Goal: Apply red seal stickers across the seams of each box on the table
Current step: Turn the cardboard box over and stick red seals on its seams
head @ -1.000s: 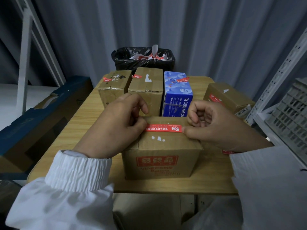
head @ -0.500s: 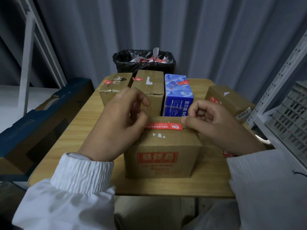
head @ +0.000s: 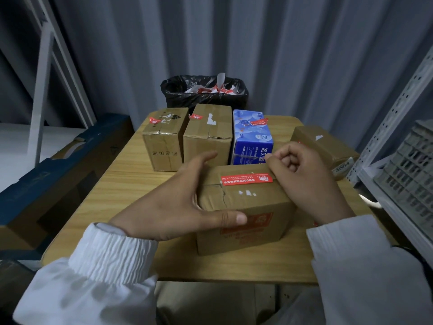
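A brown cardboard box stands at the table's front middle, and a red seal sticker lies flat across its top. My left hand spans the box's left end, fingers straight at the back and thumb along the front top edge. My right hand sits at the box's right end with fingers curled, thumb against the sticker's right tip. Behind stand two brown boxes and a blue box, each with a red sticker on top. Another brown box lies at the right.
The wooden table is small. A black-lined bin with sticker scraps stands behind it. A metal rack with a grey crate is close on the right. A large blue-edged carton leans on the left.
The sticker, held stretched between both hands before, now lies down on the box top. My left hand let go of its left end and opened round the box's left side.
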